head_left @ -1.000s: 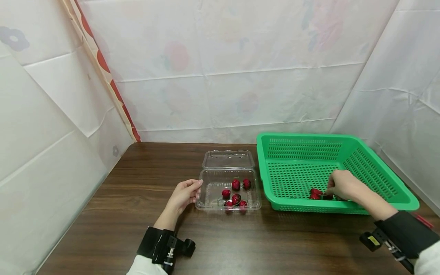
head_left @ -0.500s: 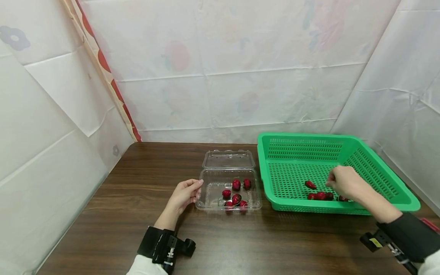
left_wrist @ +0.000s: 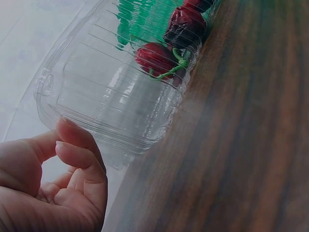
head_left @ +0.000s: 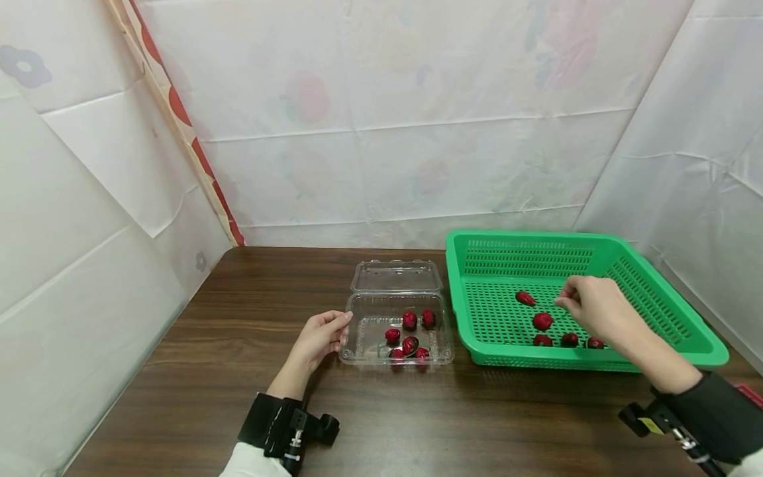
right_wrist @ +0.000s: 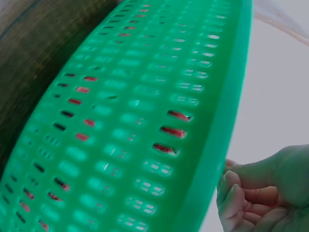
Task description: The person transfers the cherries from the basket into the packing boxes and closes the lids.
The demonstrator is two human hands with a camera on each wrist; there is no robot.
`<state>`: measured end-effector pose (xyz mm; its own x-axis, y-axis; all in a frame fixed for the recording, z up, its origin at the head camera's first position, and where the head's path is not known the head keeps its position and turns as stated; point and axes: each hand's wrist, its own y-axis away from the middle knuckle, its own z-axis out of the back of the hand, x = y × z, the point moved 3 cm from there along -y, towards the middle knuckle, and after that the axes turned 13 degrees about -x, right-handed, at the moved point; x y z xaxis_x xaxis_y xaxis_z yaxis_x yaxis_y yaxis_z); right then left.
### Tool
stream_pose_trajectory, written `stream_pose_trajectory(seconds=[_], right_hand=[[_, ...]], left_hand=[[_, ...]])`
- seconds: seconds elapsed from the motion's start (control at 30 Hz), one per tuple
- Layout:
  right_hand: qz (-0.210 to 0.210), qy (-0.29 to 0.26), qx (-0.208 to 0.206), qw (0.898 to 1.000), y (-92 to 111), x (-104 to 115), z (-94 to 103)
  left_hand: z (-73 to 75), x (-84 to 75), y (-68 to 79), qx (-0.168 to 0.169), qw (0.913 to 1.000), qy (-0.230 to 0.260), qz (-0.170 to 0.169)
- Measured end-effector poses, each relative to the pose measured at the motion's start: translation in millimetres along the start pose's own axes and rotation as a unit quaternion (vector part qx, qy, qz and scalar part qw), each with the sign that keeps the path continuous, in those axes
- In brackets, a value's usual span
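A clear plastic clamshell box [head_left: 365,331] stands with its lid folded back on the table, several red cherries [head_left: 409,320] inside. My left hand [head_left: 318,341] pinches the box's left rim; the left wrist view shows a green stem [left_wrist: 166,75] on one cherry. Over the green basket [head_left: 495,311], my right hand [head_left: 602,308] has thumb and fingertips together. Two cherries [head_left: 542,322] hang beside those fingertips, apparently by stems too thin to make out. In the right wrist view the basket's slotted wall hides them partly; the right hand [right_wrist: 260,193] shows past the rim.
More cherries [head_left: 569,340] lie along the basket's near wall. The basket stands right beside the clamshell box on the brown wooden table [head_left: 238,371]. White sheeting [head_left: 369,165] encloses the back and sides.
My right hand has risen from the basket's near side, shifting slightly left and away from me, and two cherries have moved along with it. The left hand and the clamshell box stay put.
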<state>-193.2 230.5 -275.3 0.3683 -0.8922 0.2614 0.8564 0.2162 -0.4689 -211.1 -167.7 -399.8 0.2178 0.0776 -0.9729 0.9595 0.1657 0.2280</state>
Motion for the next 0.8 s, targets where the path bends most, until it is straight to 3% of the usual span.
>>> stream_pose_trajectory(seconds=[0.57, 0.8], right_hand=[[0.029, -0.044, -0.099, 0.994, -6.9, 50.2, 10.7], [0.022, -0.068, -0.114, 0.991, -12.6, 69.7, 10.7]], left_hand=[[-0.1, 0.2, 0.1, 0.002, 1.0, 0.004, 0.0], [-0.3, 0.4, -0.1, 0.003, 1.0, 0.006, 0.001]])
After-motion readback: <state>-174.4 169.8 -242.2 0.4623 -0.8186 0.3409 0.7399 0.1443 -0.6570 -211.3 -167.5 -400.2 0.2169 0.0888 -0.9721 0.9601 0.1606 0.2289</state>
